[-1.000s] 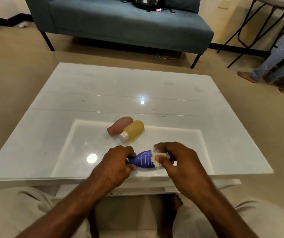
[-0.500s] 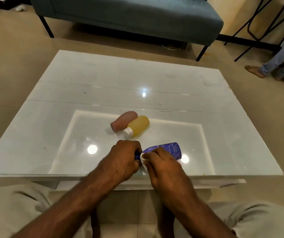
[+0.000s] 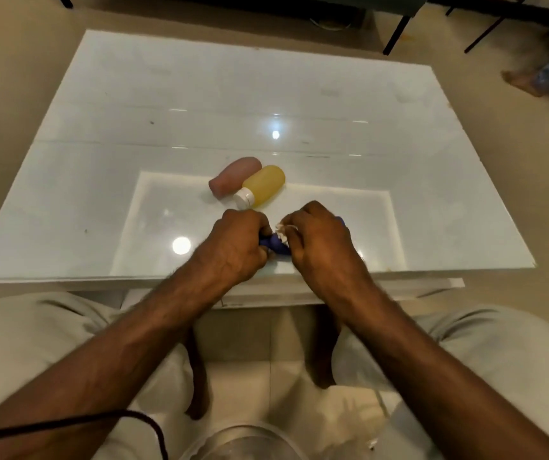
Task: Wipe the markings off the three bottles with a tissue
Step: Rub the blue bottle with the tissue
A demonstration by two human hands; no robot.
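Glossy white tabletop (image 3: 107, 154), dusty pink bottle (image 3: 233, 176), translucent yellow bottle (image 3: 265, 184) with white cap (image 3: 243, 198), deep blue bottle (image 3: 278, 249), white tissue (image 3: 281, 231), beige floor (image 3: 11, 78), light grey trousers (image 3: 17, 340), black cable (image 3: 67, 423)

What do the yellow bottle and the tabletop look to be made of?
Yellow bottle: likely soft translucent plastic or silicone, going by its matte amber glow, with a white opaque plastic cap. Table: glossy white top, glass or polished stone, since it mirrors the ceiling lights sharply.
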